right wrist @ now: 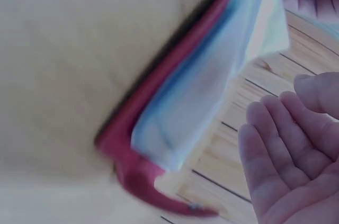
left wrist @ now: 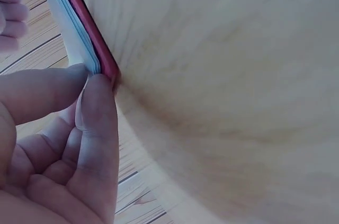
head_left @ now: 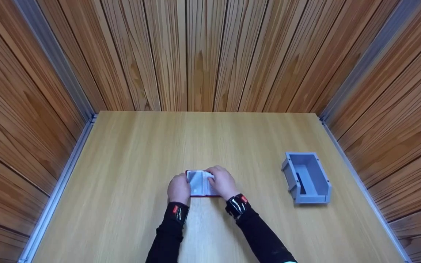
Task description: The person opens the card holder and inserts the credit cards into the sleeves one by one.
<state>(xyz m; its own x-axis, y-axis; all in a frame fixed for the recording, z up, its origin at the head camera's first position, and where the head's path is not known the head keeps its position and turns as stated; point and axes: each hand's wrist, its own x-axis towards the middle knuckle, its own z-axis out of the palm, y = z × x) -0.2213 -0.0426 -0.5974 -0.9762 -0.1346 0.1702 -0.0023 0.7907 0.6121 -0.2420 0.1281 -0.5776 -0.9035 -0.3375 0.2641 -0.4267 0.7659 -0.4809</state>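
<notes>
Red-covered booklet (head_left: 198, 186) open, mid-tabletop (head_left: 141, 146).
Left hand (head_left: 179, 188) pinches its nine-o'clock edge, apparently steadying the leaves; right hand (head_left: 225, 182), at three o'clock, has relaxed fingers gripping nothing; grey bin (head_left: 311, 199) stands well apart, also toward three o'clock.

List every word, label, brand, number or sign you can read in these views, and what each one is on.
No text can be read in any view.
Red patch on the left wristband: too small to read.
Red patch on the right wristband: too small to read.
Red-covered booklet: no legible lettering; the pale leaves are blurred in the right wrist view.
Blue-grey bin: no lettering to be seen.
</notes>
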